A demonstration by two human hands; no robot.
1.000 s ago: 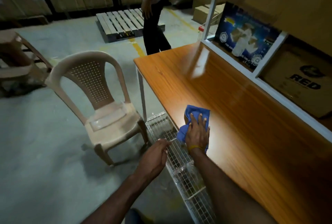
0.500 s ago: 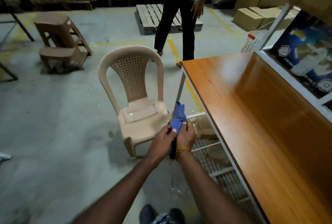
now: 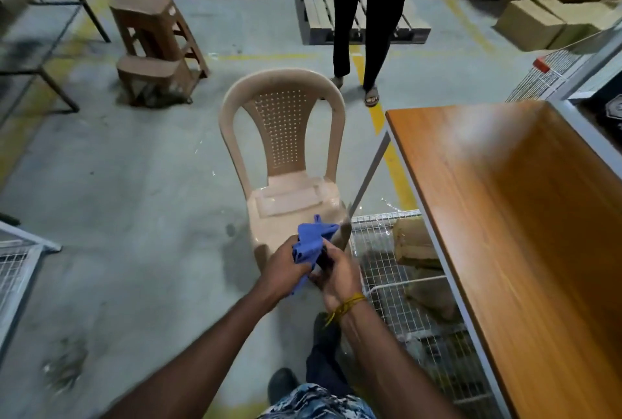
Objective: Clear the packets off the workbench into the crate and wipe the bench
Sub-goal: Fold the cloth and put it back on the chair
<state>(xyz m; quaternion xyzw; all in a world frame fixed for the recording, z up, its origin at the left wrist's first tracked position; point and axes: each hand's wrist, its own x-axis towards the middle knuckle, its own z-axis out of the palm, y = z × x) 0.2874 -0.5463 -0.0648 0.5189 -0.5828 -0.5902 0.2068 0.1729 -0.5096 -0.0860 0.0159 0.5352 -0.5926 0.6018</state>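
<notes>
A bunched blue cloth (image 3: 311,243) is held between both of my hands, off the bench and in front of the chair seat. My left hand (image 3: 284,269) grips its left side and my right hand (image 3: 338,275) grips it from the right, fingers curled round the fabric. The orange wooden workbench (image 3: 518,216) stretches along the right with nothing lying on its top. Below its near edge stands a white wire crate (image 3: 380,237) holding brown packets (image 3: 412,243).
A beige plastic chair (image 3: 286,156) stands just beyond my hands. A person (image 3: 367,15) stands behind it by a wooden pallet (image 3: 316,11). Brown plastic stools (image 3: 154,48) are at far left, cardboard boxes (image 3: 538,18) at far right, and another wire crate (image 3: 16,260) at the left edge.
My right hand lifted the cloth off the bench top and brought it over the floor, where my left hand joined it. The view swung left toward the chair.
</notes>
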